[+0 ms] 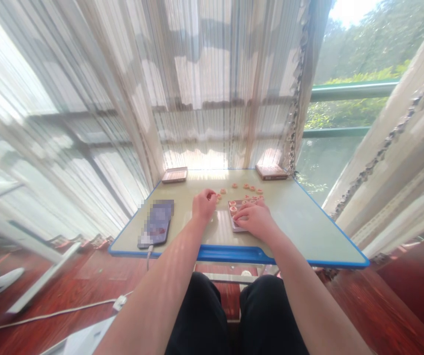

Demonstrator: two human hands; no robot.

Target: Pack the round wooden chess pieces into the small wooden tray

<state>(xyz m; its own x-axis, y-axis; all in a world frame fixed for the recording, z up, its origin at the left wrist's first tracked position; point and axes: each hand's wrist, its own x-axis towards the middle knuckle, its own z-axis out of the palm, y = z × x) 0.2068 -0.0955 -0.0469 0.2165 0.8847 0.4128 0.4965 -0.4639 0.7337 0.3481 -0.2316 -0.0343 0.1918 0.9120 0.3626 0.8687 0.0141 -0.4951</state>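
Note:
My left hand (203, 205) rests on the small table (300, 222) with its fingers curled, pinching a round wooden game piece near its tips. My right hand (255, 218) lies over a small flat box (234, 224) that holds round pieces with red marks, fingers bent down onto them. Several loose round wooden pieces (247, 188) lie on the tabletop just beyond both hands. What the right fingers hold, if anything, is hidden.
A phone (157, 223) with a cable lies on the table's left side. A flat wooden box (174, 174) sits at the back left and a darker box (271, 171) at the back right. Curtains and a window stand behind. My knees are under the blue front edge.

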